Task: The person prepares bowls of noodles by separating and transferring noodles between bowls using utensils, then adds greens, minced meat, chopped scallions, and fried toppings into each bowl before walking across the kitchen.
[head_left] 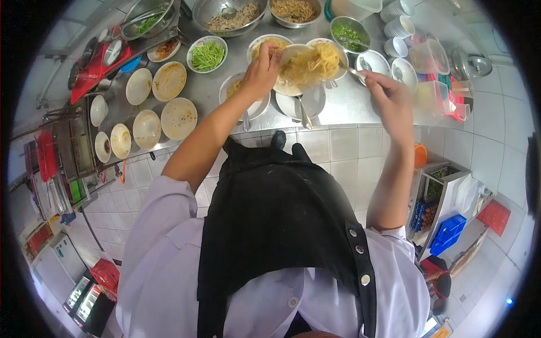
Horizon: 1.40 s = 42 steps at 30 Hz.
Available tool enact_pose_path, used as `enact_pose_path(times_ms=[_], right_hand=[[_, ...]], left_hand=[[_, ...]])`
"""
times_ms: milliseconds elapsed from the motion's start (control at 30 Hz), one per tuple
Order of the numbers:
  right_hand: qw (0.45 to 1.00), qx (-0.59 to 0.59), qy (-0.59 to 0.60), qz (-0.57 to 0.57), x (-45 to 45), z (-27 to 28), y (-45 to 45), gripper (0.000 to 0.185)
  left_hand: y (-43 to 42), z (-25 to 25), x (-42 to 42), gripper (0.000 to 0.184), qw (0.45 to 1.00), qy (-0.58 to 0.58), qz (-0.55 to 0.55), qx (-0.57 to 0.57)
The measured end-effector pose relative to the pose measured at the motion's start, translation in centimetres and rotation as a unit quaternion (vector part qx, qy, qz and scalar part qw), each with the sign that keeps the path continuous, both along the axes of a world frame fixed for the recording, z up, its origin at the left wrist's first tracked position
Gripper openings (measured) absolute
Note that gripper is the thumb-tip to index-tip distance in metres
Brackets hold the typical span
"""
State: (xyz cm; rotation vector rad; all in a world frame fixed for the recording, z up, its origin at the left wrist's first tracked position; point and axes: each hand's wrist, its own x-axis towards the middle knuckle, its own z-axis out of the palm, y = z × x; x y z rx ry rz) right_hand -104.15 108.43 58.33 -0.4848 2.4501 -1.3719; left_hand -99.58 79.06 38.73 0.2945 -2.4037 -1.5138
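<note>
My left hand point(262, 72) grips the rim of a pale bowl point(286, 90), which is tilted over the steel table. Yellow noodles point(324, 61) are bunched at the bowl's right side. In my right hand point(391, 101) is the handle of a metal utensil point(355, 73); its working end is buried in the noodles, so fork or spoon cannot be told. Just below the bowl lies a white plate point(315, 107) with a spoon point(305, 115) on it. Another plate point(257, 110) with noodles sits under my left wrist, and more noodle plates show behind the bowl.
Cut green vegetables fill a bowl point(194, 65) to the left. Steel bowls of minced food point(242, 18) and chopped greens point(350, 52) stand at the back. Several used bowls point(179, 128) line the left side. Stacked white cups point(401, 27) and plastic containers point(429, 59) are at the right.
</note>
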Motion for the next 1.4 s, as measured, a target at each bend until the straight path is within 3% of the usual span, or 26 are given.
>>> enact_pose_path(times_ms=[133,267,567,833,1000,1200,1400], right_hand=[[0.998,-0.042,0.039,-0.002,0.7,2.0,0.0,0.028],[0.999,0.009,0.030,-0.018,1.4,2.0,-0.1,0.028],[0.985,0.160,0.057,-0.031,2.3,-10.8,-0.5,0.031],[0.933,0.322,0.159,0.005,5.2,-15.2,-2.7,0.027],[0.891,0.424,0.160,0.029,5.9,-15.7,-2.6,0.031],[0.902,0.380,0.207,0.009,5.3,-16.4,-1.6,0.036],[0.914,0.381,0.139,0.010,5.9,-12.6,-2.6,0.030]], left_hand=[[-0.7,-0.4,-1.8,0.033,0.999,0.027,-0.035,-0.024],[-0.6,0.5,-2.9,0.031,0.997,0.031,-0.060,-0.024],[0.0,1.2,-3.5,0.035,0.984,0.089,-0.099,-0.114],[0.5,1.5,-3.0,0.038,0.975,0.100,-0.111,-0.165],[0.3,1.3,-2.3,0.040,0.971,0.097,-0.101,-0.194],[0.7,2.2,-1.5,0.047,0.960,0.117,-0.081,-0.241],[0.5,3.9,-1.3,0.046,0.949,0.134,-0.100,-0.268]])
